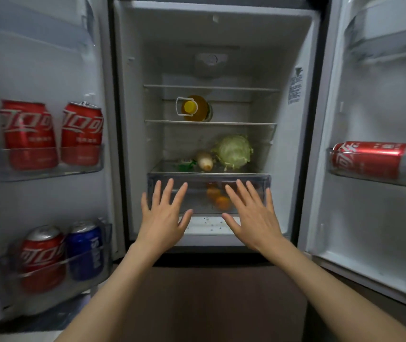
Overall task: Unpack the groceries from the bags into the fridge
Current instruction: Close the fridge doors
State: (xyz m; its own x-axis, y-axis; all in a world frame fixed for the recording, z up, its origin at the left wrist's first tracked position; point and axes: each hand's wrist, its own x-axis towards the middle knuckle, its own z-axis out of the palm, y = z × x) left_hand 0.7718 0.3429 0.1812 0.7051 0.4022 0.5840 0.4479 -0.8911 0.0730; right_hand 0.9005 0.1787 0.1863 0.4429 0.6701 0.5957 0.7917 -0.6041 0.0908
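A view from a head-worn camera looks down into an open fridge (132, 144) with both doors swung wide. Two bare arms reach forward, and both hands are spread flat with fingers straight and apart, holding nothing. The left hand (163, 218) and the right hand (251, 215) are in front of the clear crisper drawer (197, 177) at the bottom of the fridge; whether the palms press on it or hover just short of it cannot be told. Through the drawer's front, oranges (218, 197) show between the two hands. On the shelf directly above the drawer lie a pale green cabbage (233, 151), a beige root vegetable (205, 160) beside it, and a green packet (184, 164) further left. One shelf higher, a bottle of yellow liquid (194, 108) lies on its side with its cap facing out. The left door holds two red cola cans (51, 134) upright in its upper rack, and a red can (41, 255) beside a blue can (86, 250) in the lower rack. The right door holds one red cola can on its side (370, 159). No grocery bags are in sight, so how much is left to unpack cannot be judged. With so much already stored and both hands free at the drawer, the task seems well along, perhaps at the step of pushing the drawer shut.
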